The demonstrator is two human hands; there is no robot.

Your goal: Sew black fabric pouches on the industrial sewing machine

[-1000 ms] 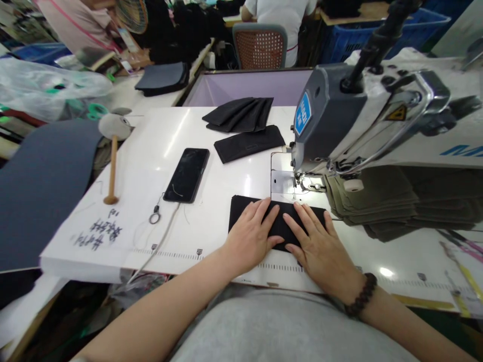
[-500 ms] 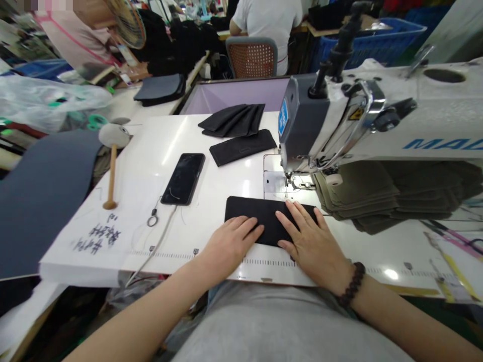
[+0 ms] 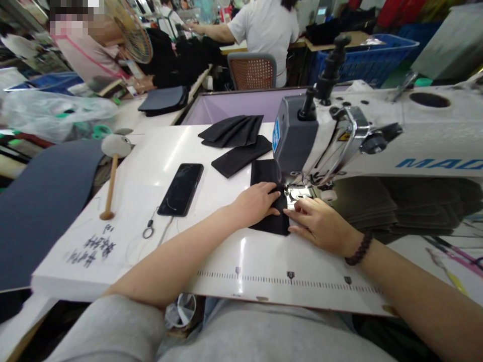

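Note:
A black fabric piece [image 3: 263, 170] lies lengthwise away from me on the white table, its right edge at the needle area of the sewing machine [image 3: 296, 133]. My left hand [image 3: 258, 205] rests on top of the fabric with fingers stretched out, pressing it to the table. At the fabric's right edge, just in front of the presser foot, my right hand [image 3: 324, 226] has its fingers apart, and the fingertips touch or nearly touch the edge. The machine head and my left hand cover part of the fabric.
Behind lie another black piece [image 3: 241, 156] and a fanned black stack [image 3: 234, 129]. A phone [image 3: 181, 190], a ring strap [image 3: 148, 230] and a round-headed mallet [image 3: 111, 183] are on the left. Olive pieces [image 3: 415, 206] sit under the machine arm; scissors [image 3: 453, 254] lie right.
The black fabric has turned from crosswise to lengthwise and moved up to the needle. Both hands have moved forward with it, the left onto its middle, the right to its right edge.

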